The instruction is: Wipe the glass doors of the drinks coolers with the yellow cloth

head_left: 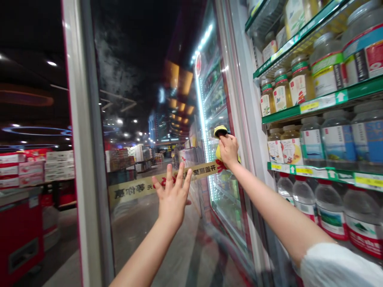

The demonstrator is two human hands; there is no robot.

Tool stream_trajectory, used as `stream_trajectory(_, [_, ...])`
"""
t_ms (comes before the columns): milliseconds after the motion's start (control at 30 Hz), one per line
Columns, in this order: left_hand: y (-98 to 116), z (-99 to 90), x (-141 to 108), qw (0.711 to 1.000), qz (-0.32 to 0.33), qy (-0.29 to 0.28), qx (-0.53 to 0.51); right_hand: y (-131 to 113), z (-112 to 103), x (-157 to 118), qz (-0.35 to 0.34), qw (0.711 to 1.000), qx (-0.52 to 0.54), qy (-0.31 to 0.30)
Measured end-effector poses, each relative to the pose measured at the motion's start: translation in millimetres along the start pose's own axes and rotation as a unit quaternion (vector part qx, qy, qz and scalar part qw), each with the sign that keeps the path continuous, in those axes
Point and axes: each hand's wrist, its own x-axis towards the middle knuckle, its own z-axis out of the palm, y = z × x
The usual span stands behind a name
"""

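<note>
Indoors, two bare arms reach toward a glass door (134, 227) beside shelves (320, 101) of bottles (303, 85). The left hand (173, 201) rises from the bottom of the view, forearm slanting up and to the right, back of the hand to the camera, fingers spread wide and pointing up in front of a gold printed strip (131, 190) (its lettering reads backwards). It is open and grasps nothing; whether the palm meets the glass cannot be told. The right arm, in a pale sleeve (338, 265), extends from the lower right, nearly straight. The right hand (229, 151) is closed, fingers curled around a yellow-and-black object (220, 130), which shows above and below the fist, by the door's right side. Stacked boxes (60, 165) stand at far left; a lit cooler (206, 91) glows behind the right hand.
</note>
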Motion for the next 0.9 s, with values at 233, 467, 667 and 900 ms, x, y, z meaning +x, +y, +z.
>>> stream_trajectory(233, [-9.0, 5.9, -3.0, 1.0, 0.014, 0.016, 0.001, -72.7, 16.4, -18.8, -0.111, 0.992, 0.019, -0.052])
stream_trajectory(467, [-59.5, -8.9, -18.9, 0.998, 0.041, 0.038, 0.017, -98.3, 20.7, -27.8, -0.053, 0.998, 0.019, -0.01])
stream_trajectory(667, [-108.1, -28.8, -26.8, 0.998, 0.014, 0.06, 0.034, -158.7, 33.2, -53.0, -0.141, 0.987, 0.038, -0.068])
stream_trajectory(900, [-147.8, -47.2, -47.2, 0.995, -0.002, 0.081, 0.06, -189.2, 33.9, -64.0, -0.136, 0.984, 0.063, -0.094])
